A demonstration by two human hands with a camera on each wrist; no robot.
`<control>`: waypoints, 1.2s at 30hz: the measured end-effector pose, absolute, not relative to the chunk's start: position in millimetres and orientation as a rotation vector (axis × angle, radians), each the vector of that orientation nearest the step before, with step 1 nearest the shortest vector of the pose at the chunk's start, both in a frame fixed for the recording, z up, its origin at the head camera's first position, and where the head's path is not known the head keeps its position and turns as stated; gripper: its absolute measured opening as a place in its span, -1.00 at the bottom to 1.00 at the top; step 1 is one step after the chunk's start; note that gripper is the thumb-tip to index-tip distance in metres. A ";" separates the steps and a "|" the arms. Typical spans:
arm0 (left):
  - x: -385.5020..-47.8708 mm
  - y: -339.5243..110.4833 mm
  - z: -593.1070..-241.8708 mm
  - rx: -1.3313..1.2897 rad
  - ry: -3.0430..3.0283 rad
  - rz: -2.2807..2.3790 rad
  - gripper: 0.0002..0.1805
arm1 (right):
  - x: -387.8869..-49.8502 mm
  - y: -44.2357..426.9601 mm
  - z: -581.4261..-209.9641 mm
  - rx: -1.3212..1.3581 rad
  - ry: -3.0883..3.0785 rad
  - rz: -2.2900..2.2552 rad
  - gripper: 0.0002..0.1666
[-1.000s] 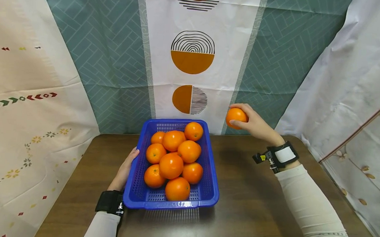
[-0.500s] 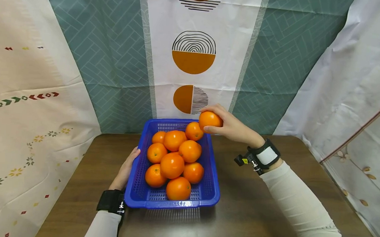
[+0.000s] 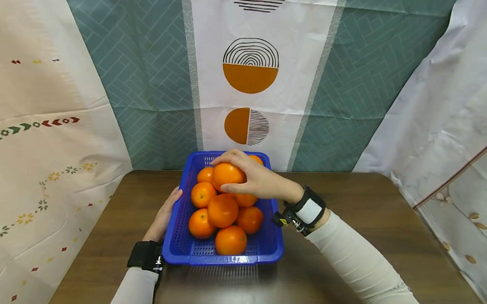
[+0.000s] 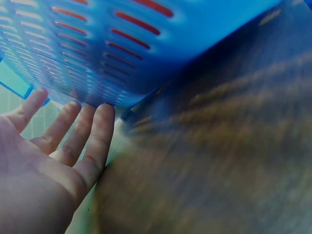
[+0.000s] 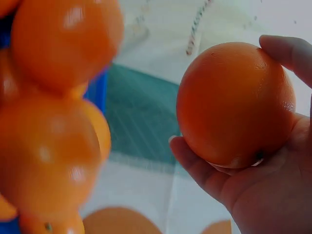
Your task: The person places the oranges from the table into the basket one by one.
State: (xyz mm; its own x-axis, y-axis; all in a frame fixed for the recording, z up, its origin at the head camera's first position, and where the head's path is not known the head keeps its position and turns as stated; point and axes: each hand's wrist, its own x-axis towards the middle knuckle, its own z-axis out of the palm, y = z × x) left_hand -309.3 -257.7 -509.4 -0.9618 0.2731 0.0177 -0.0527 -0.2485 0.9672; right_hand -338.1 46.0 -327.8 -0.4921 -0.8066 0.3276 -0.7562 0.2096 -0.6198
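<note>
A blue plastic basket (image 3: pixel 222 261) with slotted walls holds a heap of oranges (image 3: pixel 223 210). Above the back part of that heap, my right hand (image 3: pixel 254 176) grips one orange (image 3: pixel 228 176) between thumb and fingers. In the right wrist view this held orange (image 5: pixel 234 105) hangs apart from the oranges (image 5: pixel 53 151) in the pile. My left hand (image 3: pixel 164 216) lies along the basket's left side. Seen from the left wrist, its fingers (image 4: pixel 100 131) are nearly straight, with the tips against or close under the slotted wall (image 4: pixel 97 48).
The basket stands on a brown wooden table (image 3: pixel 346 229), near its back edge. Behind hangs a green and white patterned cloth (image 3: pixel 161 76). Pale cloths hang at the left (image 3: pixel 43 161) and right (image 3: pixel 444 133) sides.
My right hand has carried its orange leftward, from right of the basket to over the oranges inside it. The left hand has stayed at the basket's side.
</note>
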 end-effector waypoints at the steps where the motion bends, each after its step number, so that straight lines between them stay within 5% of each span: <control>1: -309.4 -257.7 -509.6 0.270 1.789 2.313 -0.36 | -334.9 41.4 -330.4 -1.562 2.379 -1.155 -0.42; 13: -311.4 -256.1 -509.4 0.267 1.824 2.299 -0.33 | -311.9 1.0 -369.3 -1.728 2.313 -0.962 -0.37; 36: -311.3 -258.2 -509.5 0.278 1.842 2.295 -0.35 | -298.3 -15.7 -388.3 -1.796 2.285 -0.644 -0.37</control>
State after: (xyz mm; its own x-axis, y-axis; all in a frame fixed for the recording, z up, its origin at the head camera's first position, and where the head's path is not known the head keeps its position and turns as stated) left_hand -311.3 -258.2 -509.5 -0.9653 0.2595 0.0297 -0.0271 -0.2128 0.9767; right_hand -298.3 -15.7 -388.3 -0.2631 -0.9555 0.1335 -0.8846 0.1837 -0.4286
